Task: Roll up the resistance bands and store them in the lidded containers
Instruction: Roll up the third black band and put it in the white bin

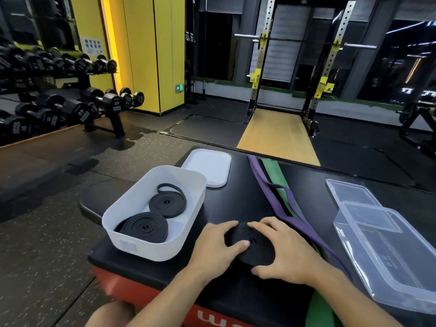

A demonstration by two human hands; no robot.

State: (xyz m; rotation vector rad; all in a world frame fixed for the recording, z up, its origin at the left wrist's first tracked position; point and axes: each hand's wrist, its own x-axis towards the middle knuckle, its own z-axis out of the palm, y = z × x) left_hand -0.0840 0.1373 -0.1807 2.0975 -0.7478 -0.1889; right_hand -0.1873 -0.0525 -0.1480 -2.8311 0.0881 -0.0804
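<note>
A rolled black band lies flat on the black box top, held between both hands. My left hand grips its left side, thumb on top. My right hand curls round its right side, thumb at the near edge. The white container to the left holds two rolled black bands; the far one has a loose end. Its white lid lies behind it. A purple band and a green band lie stretched out to the right.
A clear plastic container stands at the right edge of the box, with its clear lid lying behind it. A dumbbell rack stands at the left and a squat rack stands beyond the box.
</note>
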